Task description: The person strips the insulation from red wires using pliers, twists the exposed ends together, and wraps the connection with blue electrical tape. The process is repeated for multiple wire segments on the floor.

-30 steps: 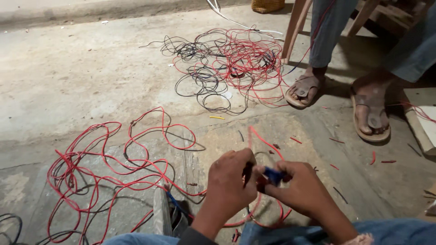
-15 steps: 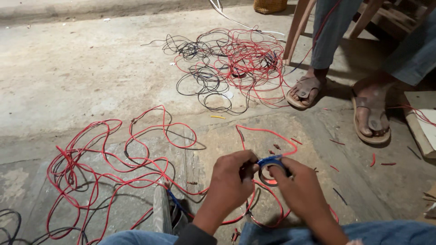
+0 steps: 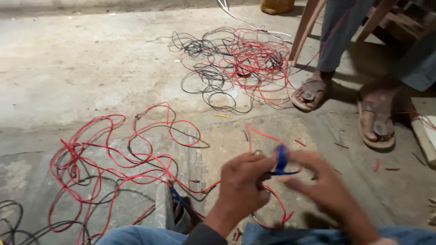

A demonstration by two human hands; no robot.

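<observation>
Pinching a glossy blue tape strip, both hands hold thin red wire.

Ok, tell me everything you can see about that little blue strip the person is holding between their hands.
The narrow blue tape-like strip looks thin and flexible, perhaps plastic tape, though motion blur hides its surface. It stands roughly upright between both hands, with a dark thin tail running off to the right. The left hand pinches it from the left, and the fingertips of the right hand meet it from the right. A thin red wire rises just behind it, and the strip seems wrapped about wire there, but that cannot be confirmed.
</observation>
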